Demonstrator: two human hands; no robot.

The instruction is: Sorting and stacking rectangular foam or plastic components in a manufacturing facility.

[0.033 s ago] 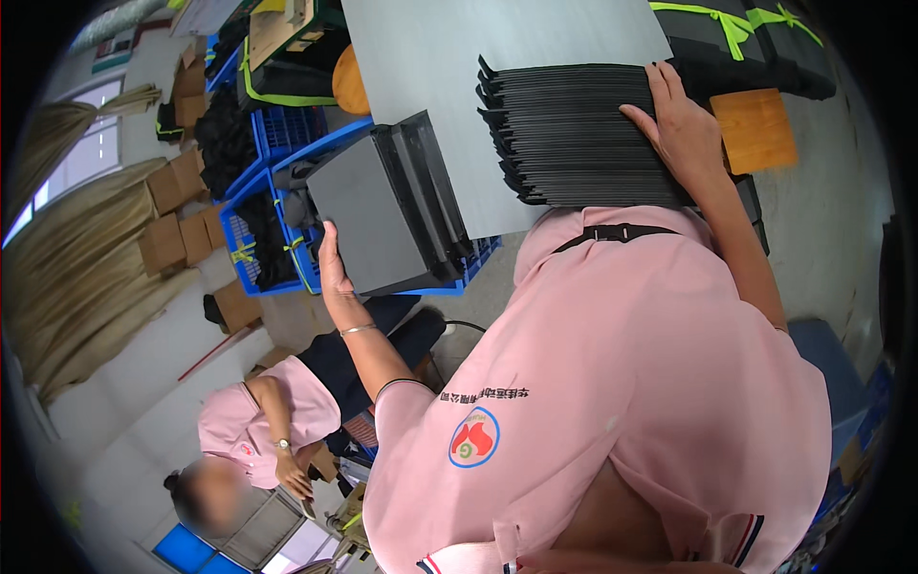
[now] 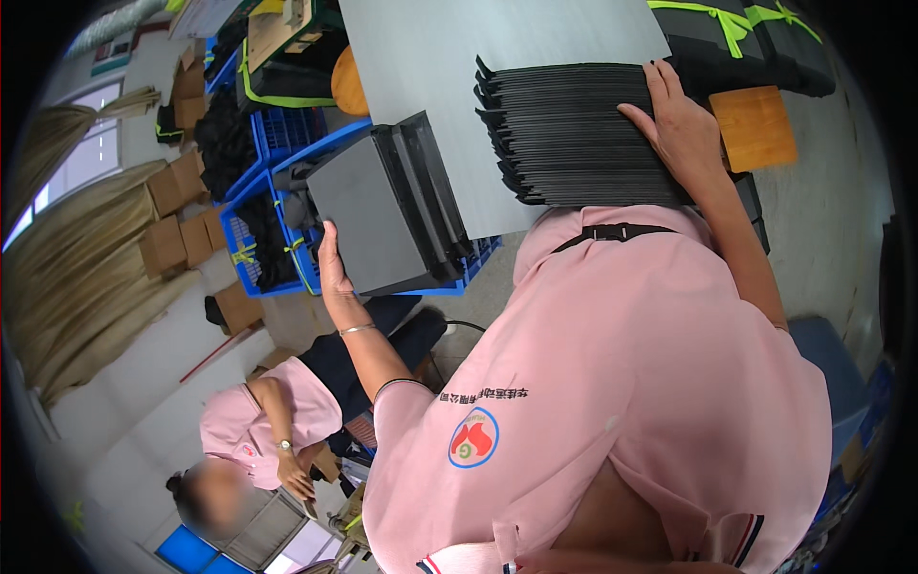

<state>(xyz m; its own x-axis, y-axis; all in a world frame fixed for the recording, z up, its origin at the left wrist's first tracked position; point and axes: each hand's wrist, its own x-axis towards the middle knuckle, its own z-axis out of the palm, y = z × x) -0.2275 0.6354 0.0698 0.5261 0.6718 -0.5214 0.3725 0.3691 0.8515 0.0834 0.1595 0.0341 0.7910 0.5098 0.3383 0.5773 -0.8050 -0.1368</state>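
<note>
My left hand (image 2: 336, 266) is at the near left edge of several dark grey flat panels (image 2: 368, 215), which lean over a blue crate. Its visible digit lies straight along the panel edge; the rest of the fingers are hidden behind the panels. A thick, fanned stack of thin black sheets (image 2: 579, 134) lies on the light grey tabletop (image 2: 454, 57) in front of me, its ragged flaps toward the left. My right hand (image 2: 681, 124) rests on the right end of this stack, thumb spread away from the stretched fingers.
Blue crates (image 2: 277, 268) with black pieces stand at the left. Black bundles tied with yellow-green strips (image 2: 703, 33) sit beyond the table, by a wooden stool top (image 2: 754, 129). A co-worker in a pink shirt (image 2: 296, 407) is at the lower left. Cardboard boxes (image 2: 177, 244) line the wall.
</note>
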